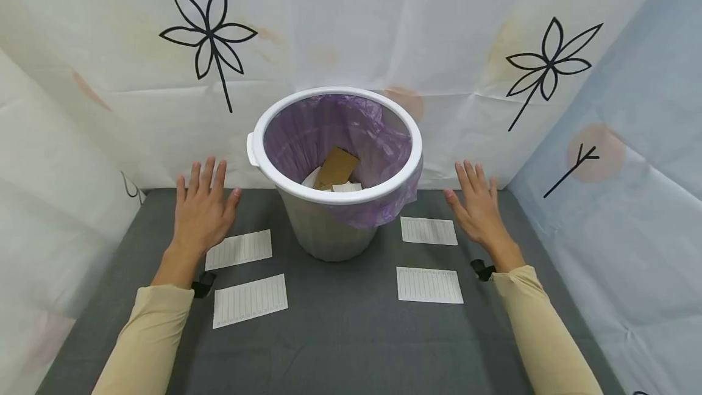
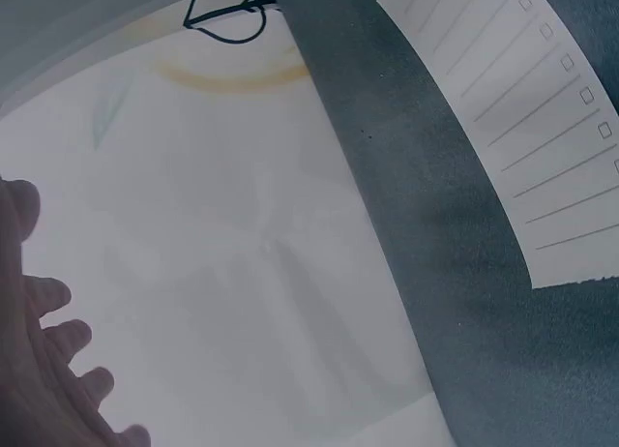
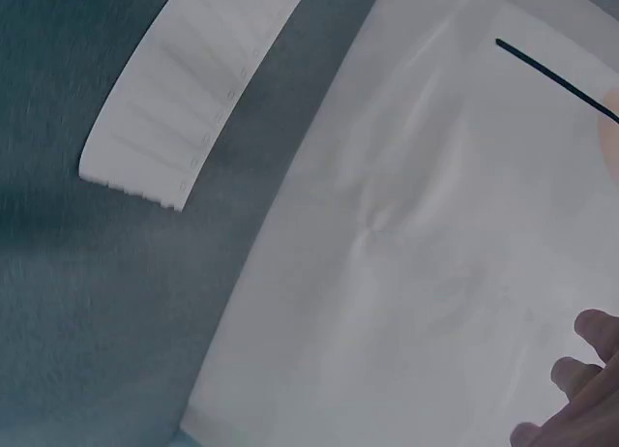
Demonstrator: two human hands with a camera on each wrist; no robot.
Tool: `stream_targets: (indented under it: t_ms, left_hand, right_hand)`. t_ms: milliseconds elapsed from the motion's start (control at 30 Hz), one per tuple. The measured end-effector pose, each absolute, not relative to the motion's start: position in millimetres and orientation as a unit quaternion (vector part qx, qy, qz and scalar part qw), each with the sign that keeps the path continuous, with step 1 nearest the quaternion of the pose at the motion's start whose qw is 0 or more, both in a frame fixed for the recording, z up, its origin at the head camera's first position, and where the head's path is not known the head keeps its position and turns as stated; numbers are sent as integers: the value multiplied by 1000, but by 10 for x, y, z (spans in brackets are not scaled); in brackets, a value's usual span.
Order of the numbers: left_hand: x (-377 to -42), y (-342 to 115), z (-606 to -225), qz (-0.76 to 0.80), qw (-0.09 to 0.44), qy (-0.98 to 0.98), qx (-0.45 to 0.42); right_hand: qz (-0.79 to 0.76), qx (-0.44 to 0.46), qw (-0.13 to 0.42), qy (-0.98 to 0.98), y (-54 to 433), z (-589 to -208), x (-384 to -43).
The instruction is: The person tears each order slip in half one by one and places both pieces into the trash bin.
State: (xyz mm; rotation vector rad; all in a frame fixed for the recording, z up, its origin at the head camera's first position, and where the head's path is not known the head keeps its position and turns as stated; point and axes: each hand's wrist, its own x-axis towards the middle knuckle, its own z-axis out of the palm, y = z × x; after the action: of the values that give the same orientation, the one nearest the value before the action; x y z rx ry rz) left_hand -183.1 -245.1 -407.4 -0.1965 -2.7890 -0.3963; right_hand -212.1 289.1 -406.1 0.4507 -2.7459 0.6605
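A round trash bin (image 1: 329,236) with a white rim stands at the back middle of the dark table, lined with a purple plastic bag (image 1: 296,139). Inside lie a brown cardboard piece (image 1: 337,168) and some white paper (image 1: 348,187). To its left, my left hand (image 1: 202,212) is held with fingers straight and spread, near a lined paper slip (image 1: 241,249). On the other side, my right hand (image 1: 478,206) has its fingers extended, beside another slip (image 1: 429,231). Neither hand holds anything. Both wrist views show only part of the fingers.
Nearer the front lie two more lined slips, one on the left (image 1: 250,300) and one on the right (image 1: 429,285). Pale cloth walls (image 1: 340,29) with black flower drawings enclose the dark grey table (image 1: 340,346) at the back and sides.
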Motion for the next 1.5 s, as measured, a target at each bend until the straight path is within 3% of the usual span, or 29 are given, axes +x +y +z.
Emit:
stream_targets:
  t_ms: [267, 800, 1500]
  left_hand:
    - [-1811, -2435, -4048, -256, 208, -938, -106]
    - [-1604, -2377, -4019, -459, 203, -857, -119]
    - [-1155, -2310, -4438, -532, 136, -824, -139]
  right_hand:
    - [377, 136, 136, -906, 2895, -3982, -2028]
    - [510, 148, 121, -839, 2814, -3944, -1767]
    - [628, 182, 88, -751, 2296, -4341, -1326]
